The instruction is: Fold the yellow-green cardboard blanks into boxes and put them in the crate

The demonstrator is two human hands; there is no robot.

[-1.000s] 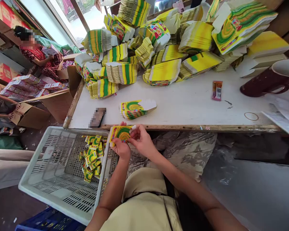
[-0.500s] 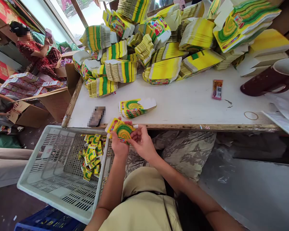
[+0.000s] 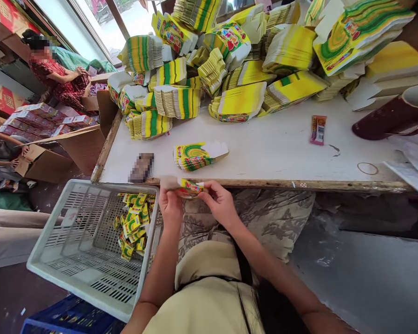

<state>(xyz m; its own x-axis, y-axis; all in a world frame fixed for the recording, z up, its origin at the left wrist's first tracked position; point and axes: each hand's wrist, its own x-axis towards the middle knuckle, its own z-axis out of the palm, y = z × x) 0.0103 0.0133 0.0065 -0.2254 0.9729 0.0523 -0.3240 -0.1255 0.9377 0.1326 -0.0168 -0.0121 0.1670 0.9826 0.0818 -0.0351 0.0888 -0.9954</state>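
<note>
Between my two hands, just in front of the table's edge, is a small yellow and green printed carton [image 3: 191,187]. My left hand [image 3: 170,206] grips its left end, where a pale flap looks blurred. At the right end, my right hand [image 3: 220,200] pinches the carton between thumb and fingers. The carton is tilted so that a narrow printed side faces up. Beyond it on the white table lies a fanned stack of flat cartons [image 3: 195,156]. Left of my hands, a grey plastic crate [image 3: 73,283] holds many small yellow-green cartons [image 3: 134,222].
Bundles of flat cartons [image 3: 237,99] are heaped along the back of the table [image 3: 275,148]. A phone-like object [image 3: 141,167], a small packet [image 3: 318,130], a rubber band [image 3: 367,168] and a tipped-looking brown mug [image 3: 386,116] lie about. Two people work at left near cardboard boxes [image 3: 43,162].
The carton has turned from its broad spiral-printed face to a narrow side. My right hand has shifted slightly right to its end. The seated person at left has lowered their hands.
</note>
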